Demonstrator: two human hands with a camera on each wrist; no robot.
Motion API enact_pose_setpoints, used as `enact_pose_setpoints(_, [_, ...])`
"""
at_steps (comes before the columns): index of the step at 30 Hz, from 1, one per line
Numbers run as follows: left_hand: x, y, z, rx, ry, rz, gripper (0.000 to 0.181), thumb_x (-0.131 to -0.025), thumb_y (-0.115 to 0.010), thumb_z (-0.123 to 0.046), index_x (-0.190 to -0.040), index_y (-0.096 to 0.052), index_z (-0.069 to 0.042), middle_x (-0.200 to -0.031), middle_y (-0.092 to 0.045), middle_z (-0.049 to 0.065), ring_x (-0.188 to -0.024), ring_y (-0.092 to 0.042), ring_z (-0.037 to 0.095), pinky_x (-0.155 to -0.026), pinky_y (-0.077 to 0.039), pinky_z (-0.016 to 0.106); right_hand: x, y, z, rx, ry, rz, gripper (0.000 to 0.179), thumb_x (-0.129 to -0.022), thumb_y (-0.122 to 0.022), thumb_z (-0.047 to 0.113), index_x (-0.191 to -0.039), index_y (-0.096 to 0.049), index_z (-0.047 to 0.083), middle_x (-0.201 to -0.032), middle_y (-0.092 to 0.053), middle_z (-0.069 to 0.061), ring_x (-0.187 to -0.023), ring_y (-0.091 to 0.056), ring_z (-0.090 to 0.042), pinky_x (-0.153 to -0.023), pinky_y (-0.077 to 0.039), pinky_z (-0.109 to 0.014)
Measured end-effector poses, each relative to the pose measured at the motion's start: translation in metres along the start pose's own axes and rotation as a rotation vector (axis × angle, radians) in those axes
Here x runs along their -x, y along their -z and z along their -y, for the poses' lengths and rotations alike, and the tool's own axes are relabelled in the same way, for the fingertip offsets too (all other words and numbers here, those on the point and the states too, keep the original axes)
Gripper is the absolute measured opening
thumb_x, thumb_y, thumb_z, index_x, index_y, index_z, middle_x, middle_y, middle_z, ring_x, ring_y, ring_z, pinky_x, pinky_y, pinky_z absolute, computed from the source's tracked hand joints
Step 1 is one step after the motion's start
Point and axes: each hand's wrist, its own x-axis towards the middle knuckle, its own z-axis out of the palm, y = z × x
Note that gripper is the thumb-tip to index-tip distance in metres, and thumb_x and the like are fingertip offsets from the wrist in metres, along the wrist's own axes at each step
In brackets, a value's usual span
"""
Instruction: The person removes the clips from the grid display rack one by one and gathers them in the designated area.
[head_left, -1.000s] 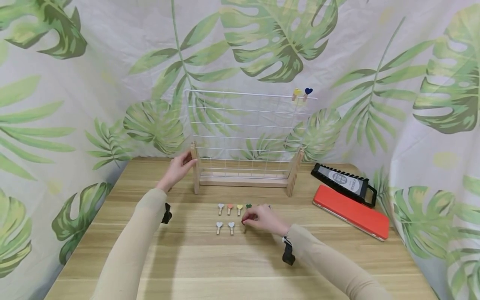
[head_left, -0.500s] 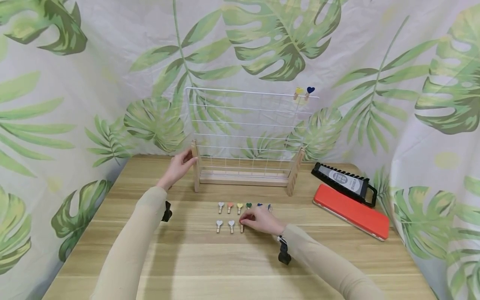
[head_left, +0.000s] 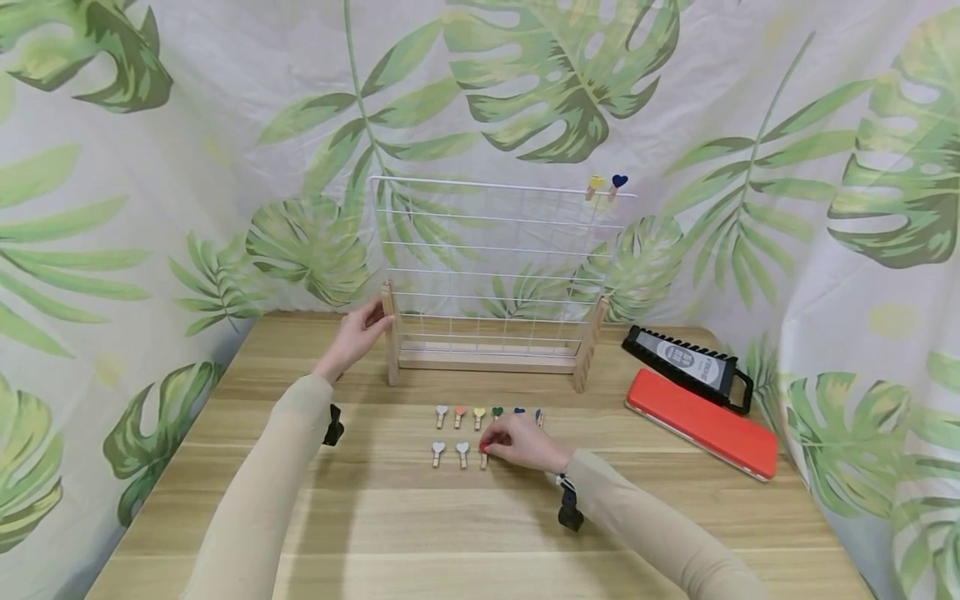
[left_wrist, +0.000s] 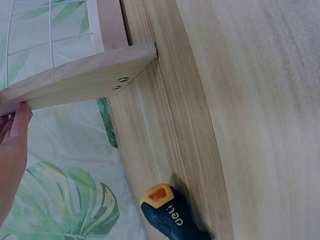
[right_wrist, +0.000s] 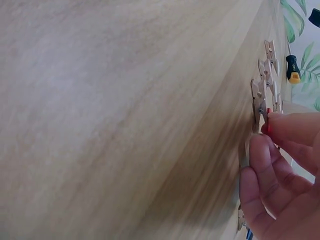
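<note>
My left hand (head_left: 356, 337) grips the left wooden upright (head_left: 391, 342) of a white wire grid rack (head_left: 487, 275). In the left wrist view, the fingers (left_wrist: 21, 122) lie against the outer face of that post. With thumb and fingertips, my right hand (head_left: 523, 442) pinches a clothespin with a red heart (head_left: 483, 457) at the right end of the front row on the table. Beside it lie two white-heart clothespins (head_left: 462, 455). Behind runs a row of clothespins with white, orange, yellow (head_left: 478, 418), green and blue hearts, partly covered by my right hand.
A yellow-heart clothespin (head_left: 595, 187) and a dark blue one (head_left: 618, 186) are clipped on the rack's top right. A red case (head_left: 701, 425) and a black toothed holder (head_left: 686, 362) lie at right. In the left wrist view lies a black-and-yellow handle (left_wrist: 172, 215).
My right hand has shifted slightly left and set the red-heart clothespin in line with the two white ones. The left hand stays on the post.
</note>
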Motion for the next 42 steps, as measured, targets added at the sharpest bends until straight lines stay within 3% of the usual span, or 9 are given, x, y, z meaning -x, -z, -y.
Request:
enact_pose_setpoints(6, [0.0, 0.0, 0.001, 0.0, 0.006, 0.004, 0.063, -0.105, -0.05, -0.031, -0.155, -0.028, 0.001, -0.152, -0.042, 0.026, -0.142, -0.042, 0.039, -0.116, -0.04, 0.051, 0.004, 0.01, 0.003, -0.015, -0.007, 0.0, 0.012, -0.093, -0.069, 0.01, -0.102, -0.076, 0.007, -0.097, -0.075, -0.005, -0.086, -0.067, -0.01, -0.076, -0.056, -0.019])
enact_pose_setpoints(10, [0.001, 0.0, 0.002, -0.008, 0.011, 0.003, 0.063, -0.105, -0.05, -0.031, -0.155, -0.028, 0.0, -0.152, -0.042, 0.027, -0.142, -0.042, 0.039, -0.116, -0.04, 0.052, 0.004, 0.039, 0.011, 0.022, 0.044, -0.094, 0.012, -0.09, -0.07, 0.006, -0.101, -0.075, 0.002, -0.092, -0.075, -0.008, -0.074, -0.066, -0.011, -0.066, -0.055, -0.018])
enact_pose_setpoints(13, [0.002, -0.001, 0.003, -0.009, 0.014, 0.0, 0.063, -0.105, -0.05, -0.031, -0.155, -0.028, 0.0, -0.151, -0.042, 0.027, -0.142, -0.042, 0.039, -0.115, -0.041, 0.052, 0.001, 0.08, 0.02, 0.055, 0.086, -0.201, 0.013, -0.089, -0.071, 0.005, -0.1, -0.075, 0.001, -0.092, -0.076, -0.01, -0.072, -0.067, -0.013, -0.064, -0.056, -0.018])
enact_pose_setpoints(21, [0.002, -0.003, 0.004, -0.005, 0.01, 0.002, 0.064, -0.104, -0.051, -0.032, -0.154, -0.03, 0.001, -0.15, -0.044, 0.027, -0.141, -0.043, 0.039, -0.115, -0.041, 0.052, -0.003, 0.223, 0.051, 0.129, 0.188, -0.537, 0.018, -0.089, -0.07, 0.002, -0.107, -0.071, -0.002, -0.101, -0.073, -0.017, -0.085, -0.07, -0.025, -0.076, -0.062, -0.031])
enact_pose_setpoints(25, [0.002, -0.002, 0.004, -0.007, 0.008, 0.006, 0.065, -0.104, -0.05, -0.034, -0.155, -0.028, 0.001, -0.152, -0.041, 0.028, -0.142, -0.04, 0.041, -0.116, -0.039, 0.053, -0.002, 0.29, 0.07, 0.199, 0.179, -0.716, 0.02, -0.09, -0.071, 0.003, -0.108, -0.072, -0.003, -0.104, -0.073, -0.018, -0.09, -0.068, -0.026, -0.081, -0.058, -0.023])
enact_pose_setpoints(28, [0.001, -0.001, 0.002, -0.014, 0.01, 0.002, 0.066, -0.104, -0.05, -0.035, -0.155, -0.027, 0.001, -0.153, -0.039, 0.028, -0.143, -0.039, 0.04, -0.117, -0.038, 0.053, -0.005, 0.326, 0.079, 0.256, 0.132, -0.787, 0.021, -0.091, -0.07, 0.006, -0.11, -0.072, -0.002, -0.107, -0.073, -0.017, -0.095, -0.067, -0.025, -0.089, -0.058, -0.024])
enact_pose_setpoints(33, [0.0, 0.0, 0.0, -0.023, 0.01, -0.004, 0.065, -0.105, -0.05, -0.033, -0.155, -0.027, 0.001, -0.153, -0.04, 0.027, -0.143, -0.04, 0.039, -0.116, -0.04, 0.052, -0.013, 0.356, 0.078, 0.341, 0.068, -0.744, 0.024, -0.092, -0.07, 0.01, -0.114, -0.072, -0.001, -0.111, -0.072, -0.019, -0.104, -0.066, -0.029, -0.098, -0.055, -0.043])
enact_pose_setpoints(42, [0.004, 0.002, -0.01, -0.01, 0.018, 0.022, 0.062, -0.106, -0.048, -0.026, -0.155, -0.024, 0.004, -0.153, -0.038, 0.03, -0.143, -0.038, 0.043, -0.117, -0.037, 0.055, -0.028, 0.365, 0.064, 0.355, 0.041, -0.604, 0.02, -0.092, -0.072, 0.014, -0.107, -0.075, 0.002, -0.107, -0.073, -0.016, -0.102, -0.066, -0.028, -0.096, -0.054, -0.043])
